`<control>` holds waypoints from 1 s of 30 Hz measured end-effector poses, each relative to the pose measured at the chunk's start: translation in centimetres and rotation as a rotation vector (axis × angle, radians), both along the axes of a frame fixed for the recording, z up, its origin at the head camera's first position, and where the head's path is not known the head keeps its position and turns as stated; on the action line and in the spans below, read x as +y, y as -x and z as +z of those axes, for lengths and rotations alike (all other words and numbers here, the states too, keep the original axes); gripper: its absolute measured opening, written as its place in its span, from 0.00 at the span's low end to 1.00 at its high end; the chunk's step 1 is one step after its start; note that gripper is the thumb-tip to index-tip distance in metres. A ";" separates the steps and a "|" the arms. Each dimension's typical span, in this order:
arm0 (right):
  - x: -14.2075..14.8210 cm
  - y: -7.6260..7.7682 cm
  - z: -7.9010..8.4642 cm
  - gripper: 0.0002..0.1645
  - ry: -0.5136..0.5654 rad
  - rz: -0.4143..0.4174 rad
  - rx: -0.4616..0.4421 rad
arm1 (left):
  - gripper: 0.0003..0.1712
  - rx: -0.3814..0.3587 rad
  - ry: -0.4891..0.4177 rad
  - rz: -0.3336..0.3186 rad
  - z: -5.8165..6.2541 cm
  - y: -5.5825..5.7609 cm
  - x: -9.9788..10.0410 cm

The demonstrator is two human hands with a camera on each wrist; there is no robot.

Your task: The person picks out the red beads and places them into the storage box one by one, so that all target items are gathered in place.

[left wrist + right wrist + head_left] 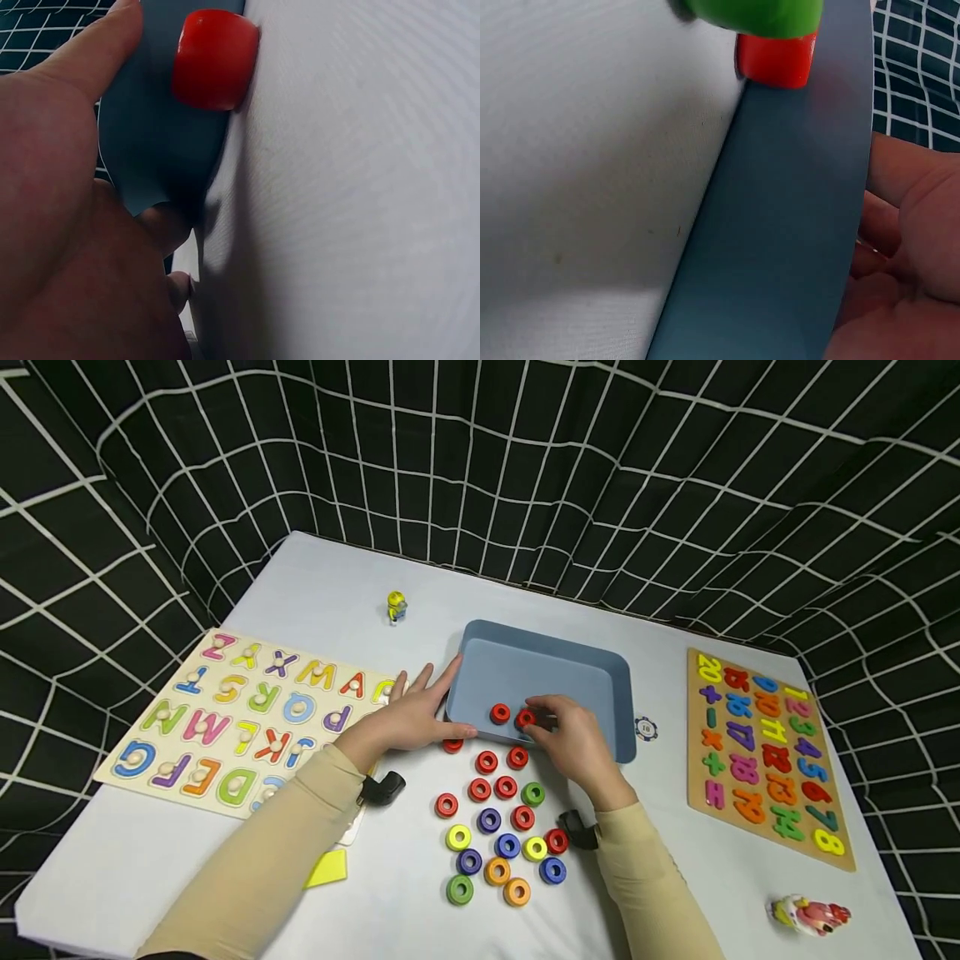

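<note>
A blue-grey tray (540, 668) lies on the white table with a red ring (500, 714) inside it, near its front wall. My left hand (414, 717) rests against the tray's front left corner, fingers spread along the left side and thumb at the front rim. Reaching over the front rim, my right hand (576, 742) pinches another red ring (526, 719) between thumb and fingers, low inside the tray. In the left wrist view a red ring (216, 60) stands against the tray's outer wall. The right fingertips are hidden behind the wall in the right wrist view.
In front of the tray lie several loose rings (507, 845) in red, yellow, green, blue, purple and orange. A letter puzzle board (174, 745) is at left, a number board (757, 727) at right. Around are a poker chip (646, 729) and two figurines (396, 607) (810, 915).
</note>
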State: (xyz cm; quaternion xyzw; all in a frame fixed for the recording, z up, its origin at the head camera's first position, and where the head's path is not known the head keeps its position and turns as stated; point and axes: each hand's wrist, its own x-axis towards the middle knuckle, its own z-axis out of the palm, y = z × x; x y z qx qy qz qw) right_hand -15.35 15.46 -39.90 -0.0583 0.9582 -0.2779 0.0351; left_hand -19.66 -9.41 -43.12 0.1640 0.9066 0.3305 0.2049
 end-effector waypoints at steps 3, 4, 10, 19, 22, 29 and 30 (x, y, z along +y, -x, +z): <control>0.2 -0.3 0.1 0.23 0.018 -0.012 0.012 | 0.64 -0.006 0.003 -0.004 0.2 -0.1 0.3; 0.4 -0.4 0.2 0.23 0.025 -0.015 0.021 | 0.64 -0.009 0.004 -0.003 0.2 -0.2 0.3; 1.2 -1.6 1.2 0.21 0.065 -0.025 0.061 | 0.64 -0.010 0.004 -0.002 0.3 -0.2 0.3; 2.5 -5.6 2.2 0.19 0.146 -0.022 0.055 | 0.64 -0.020 0.011 0.010 0.1 -0.2 0.0; 3.2 -7.4 2.0 0.18 0.151 -0.026 -0.006 | 0.64 -0.019 0.018 0.005 0.2 -0.3 0.0; 4.4 -10.5 0.9 0.19 0.124 0.018 -0.181 | 0.63 -0.010 0.016 -0.009 0.3 -0.1 0.2; 4.5 -10.8 0.7 0.19 0.125 0.033 -0.205 | 0.63 -0.007 0.016 -0.010 0.3 -0.1 0.2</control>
